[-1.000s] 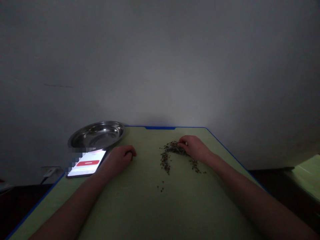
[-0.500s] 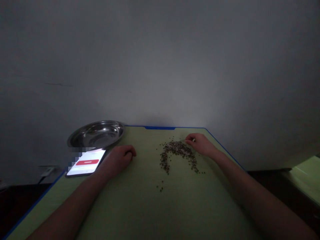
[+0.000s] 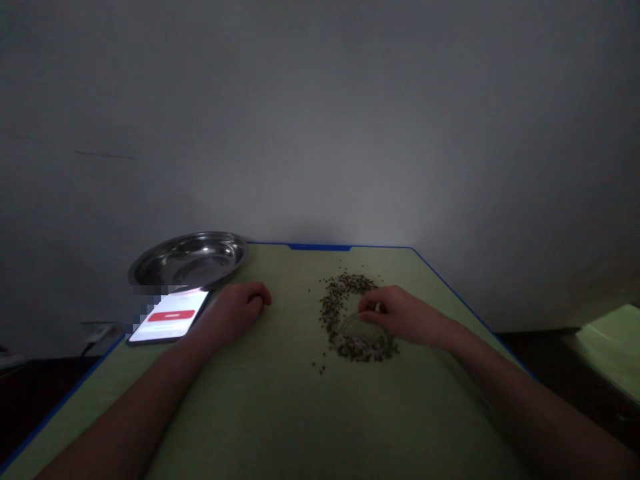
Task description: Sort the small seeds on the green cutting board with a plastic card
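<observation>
Small dark grains [image 3: 360, 351], like seeds or dried pellets, lie in a loose ring on the pale green table [image 3: 260, 407]. Over the ring's right side, my right hand [image 3: 387, 308] pinches a clear, thin object with a curved rim [image 3: 349, 321]. Its rim arcs out left of my fingers, among the grains; its full shape is hard to make out. Left of the grains, my left hand [image 3: 240, 305] rests on the table with curled fingers and nothing visible in them.
A shiny steel basin [image 3: 187, 263] stands at the back left. In front of it lies a phone [image 3: 167, 325] with a lit screen, close to my left wrist. A few stray grains [image 3: 321, 367] lie nearer me. Behind the table's blue edge rises a grey wall [image 3: 320, 133].
My right hand moved back and right, then swept toward me with the clear object. Grains moved to the near side, turning the arch into a ring. My left hand stayed put.
</observation>
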### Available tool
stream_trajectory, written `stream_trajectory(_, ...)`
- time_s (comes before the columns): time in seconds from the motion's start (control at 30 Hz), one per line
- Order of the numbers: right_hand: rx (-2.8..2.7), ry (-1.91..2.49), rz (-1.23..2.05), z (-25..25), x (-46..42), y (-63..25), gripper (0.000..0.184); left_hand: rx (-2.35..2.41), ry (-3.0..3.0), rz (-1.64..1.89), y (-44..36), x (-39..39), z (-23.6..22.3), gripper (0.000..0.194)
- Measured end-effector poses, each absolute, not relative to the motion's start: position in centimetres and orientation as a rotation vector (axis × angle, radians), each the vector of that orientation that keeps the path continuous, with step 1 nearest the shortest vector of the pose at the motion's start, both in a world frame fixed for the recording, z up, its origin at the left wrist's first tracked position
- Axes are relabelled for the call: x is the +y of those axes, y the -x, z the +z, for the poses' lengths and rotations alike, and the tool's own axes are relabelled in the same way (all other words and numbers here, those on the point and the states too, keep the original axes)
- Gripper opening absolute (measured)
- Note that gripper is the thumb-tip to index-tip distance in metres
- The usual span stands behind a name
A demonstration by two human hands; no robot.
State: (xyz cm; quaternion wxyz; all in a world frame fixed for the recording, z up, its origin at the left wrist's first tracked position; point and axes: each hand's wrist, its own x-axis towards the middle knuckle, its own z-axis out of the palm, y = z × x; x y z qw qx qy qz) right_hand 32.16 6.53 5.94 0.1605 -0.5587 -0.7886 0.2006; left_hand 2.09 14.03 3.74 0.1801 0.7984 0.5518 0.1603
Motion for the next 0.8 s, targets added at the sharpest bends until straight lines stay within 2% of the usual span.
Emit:
stream_trajectory(0.53, -2.088, 1.654, 0.721, 7.0, 3.2, -36.4, 0.022, 1.559, -2.284, 0.426, -2.4, 14.2, 3.4, 0.029)
stream_trajectory(0.8, -1.966, 1.829, 0.8, 5.1, -0.7, -41.0, 0.03, 1.527, -2.324, 0.428, -2.7, 14.0, 3.5, 0.029)
